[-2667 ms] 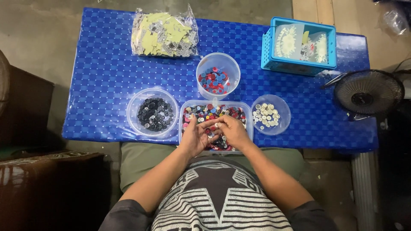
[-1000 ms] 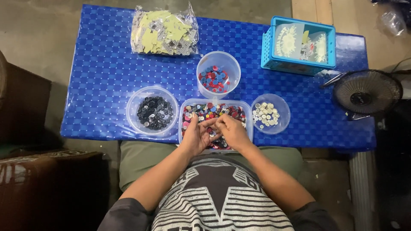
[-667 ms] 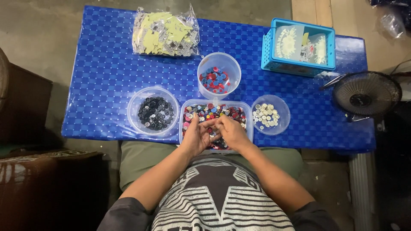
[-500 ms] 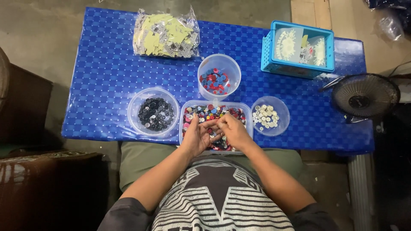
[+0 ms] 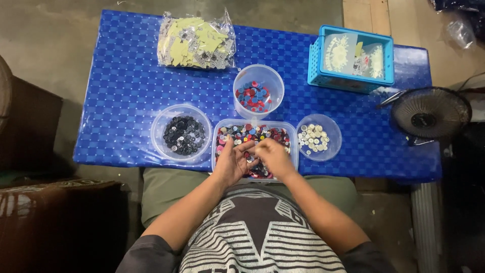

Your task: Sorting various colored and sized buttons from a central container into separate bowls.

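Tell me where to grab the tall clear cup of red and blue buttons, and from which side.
Take the tall clear cup around its upper wall, coming from above and behind, on the far side. It stands upright and open, so a side grip keeps the buttons in; the rectangular tray and both hands crowd its near side.

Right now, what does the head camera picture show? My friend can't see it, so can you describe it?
Both hands, the left hand and right hand, dig in a clear tray of mixed buttons on a blue table. Around it sit a bowl of black buttons, a bowl of white buttons and a tub of red and blue buttons.
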